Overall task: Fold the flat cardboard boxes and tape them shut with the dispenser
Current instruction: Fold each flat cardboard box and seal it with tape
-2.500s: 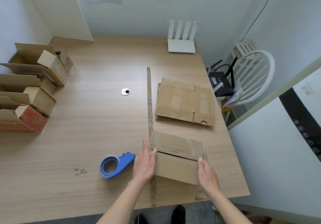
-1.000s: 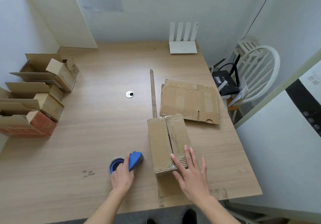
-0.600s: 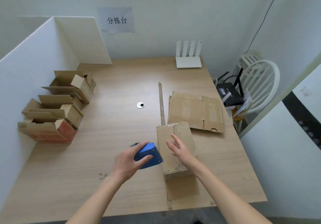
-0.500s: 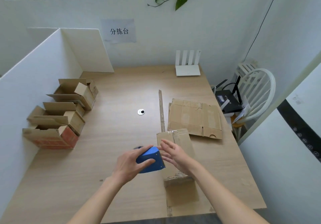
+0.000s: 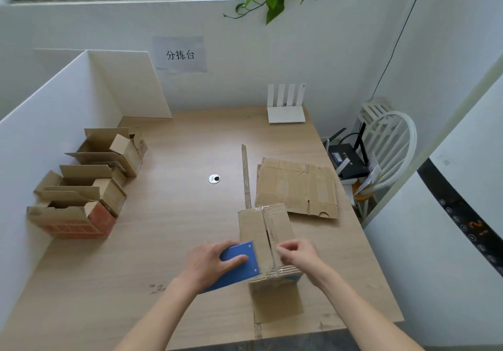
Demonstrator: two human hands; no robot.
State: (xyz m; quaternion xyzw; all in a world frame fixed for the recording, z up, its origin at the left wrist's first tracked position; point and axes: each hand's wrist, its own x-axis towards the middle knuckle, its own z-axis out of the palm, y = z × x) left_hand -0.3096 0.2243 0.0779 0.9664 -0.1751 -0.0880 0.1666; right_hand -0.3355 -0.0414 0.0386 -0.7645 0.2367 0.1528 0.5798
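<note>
Head view: left hand (image 5: pixel 208 262) grips the blue tape dispenser (image 5: pixel 239 265) against a folded cardboard box (image 5: pixel 268 237) near the surface's (image 5: pixel 177 228) front edge; right hand (image 5: pixel 298 254), fingers curled, pinches at the box's top seam.

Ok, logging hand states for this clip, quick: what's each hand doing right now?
Left hand: holding the blue tape dispenser.
Right hand: fingers curled above the folded cardboard box; cannot tell if pinching tape.
</note>
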